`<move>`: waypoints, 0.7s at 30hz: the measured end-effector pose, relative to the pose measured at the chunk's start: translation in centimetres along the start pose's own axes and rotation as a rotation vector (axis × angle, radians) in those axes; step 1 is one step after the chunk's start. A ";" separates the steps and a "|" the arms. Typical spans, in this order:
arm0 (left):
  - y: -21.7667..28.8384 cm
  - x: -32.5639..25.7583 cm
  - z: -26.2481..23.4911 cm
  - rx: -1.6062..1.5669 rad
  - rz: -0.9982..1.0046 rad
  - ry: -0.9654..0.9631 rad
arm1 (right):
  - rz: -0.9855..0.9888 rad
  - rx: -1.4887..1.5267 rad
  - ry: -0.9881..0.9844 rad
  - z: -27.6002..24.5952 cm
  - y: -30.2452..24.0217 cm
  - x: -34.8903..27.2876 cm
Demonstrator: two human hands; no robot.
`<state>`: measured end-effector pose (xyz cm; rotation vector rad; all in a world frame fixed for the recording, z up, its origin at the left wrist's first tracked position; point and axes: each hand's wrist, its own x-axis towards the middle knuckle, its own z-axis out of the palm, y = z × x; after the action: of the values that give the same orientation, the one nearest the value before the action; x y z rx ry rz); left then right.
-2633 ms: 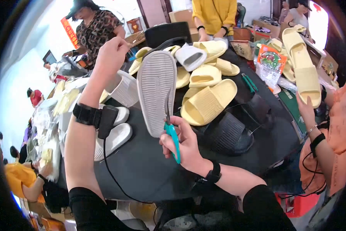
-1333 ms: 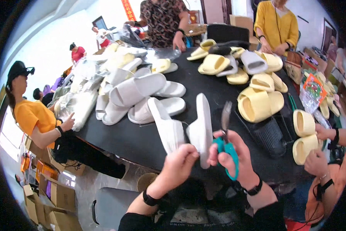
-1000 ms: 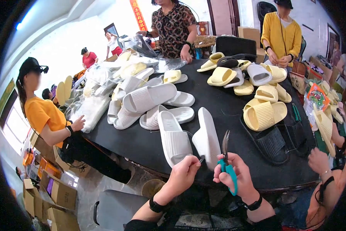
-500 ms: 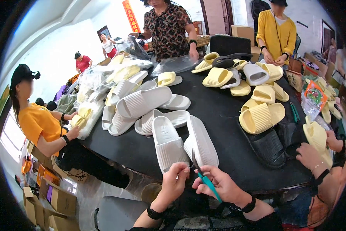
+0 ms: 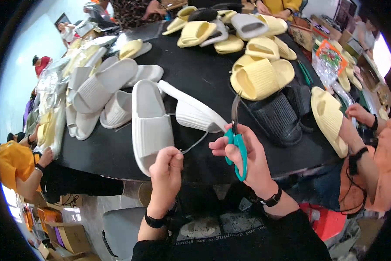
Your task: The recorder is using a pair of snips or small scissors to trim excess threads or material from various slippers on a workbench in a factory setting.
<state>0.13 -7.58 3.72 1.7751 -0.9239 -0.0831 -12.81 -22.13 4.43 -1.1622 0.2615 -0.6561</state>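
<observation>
My left hand [image 5: 166,172], closed in a pinch, holds one end of a thin pale strand [image 5: 198,141]. The strand runs up to the strap of a white slide slipper [image 5: 200,114] that is tipped on its side. My right hand [image 5: 253,163] grips scissors [image 5: 241,157] with green handles; their dark blades point up, beside that slipper's heel end. Some of this hand's fingers reach near the slipper's end, but I cannot tell whether they touch it. Just beyond my left hand, a second white slipper [image 5: 153,130] lies sole down at the table's near edge.
White slippers [image 5: 104,87] pile up at left, with bagged pairs behind. Yellow slippers [image 5: 258,78] and black slippers [image 5: 276,117] lie at right on the black table [image 5: 195,56]. Another pair of green-handled scissors [image 5: 305,73] rests there. Co-workers' hands [image 5: 361,115] work at both sides.
The view has shifted, moving the tabletop leftward and up. The scissors have come away from the white slippers and point upright. The strand is stretched between my left hand and the tipped slipper.
</observation>
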 end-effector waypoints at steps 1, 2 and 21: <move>0.1 0.1 0.1 -0.022 -0.014 -0.001 | 0.010 -0.003 0.015 -0.3 -0.1 -0.3; 0.0 0.3 0.4 -0.049 -0.026 -0.007 | 0.081 0.030 -0.002 -0.6 -0.4 -0.8; -0.9 -0.3 -0.4 -0.355 -0.110 0.211 | 0.618 0.021 -0.654 -0.6 1.3 -1.9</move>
<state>0.59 -6.97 2.98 1.4703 -0.6164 -0.1207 -14.19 -21.12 2.71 -1.1343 0.0433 0.2709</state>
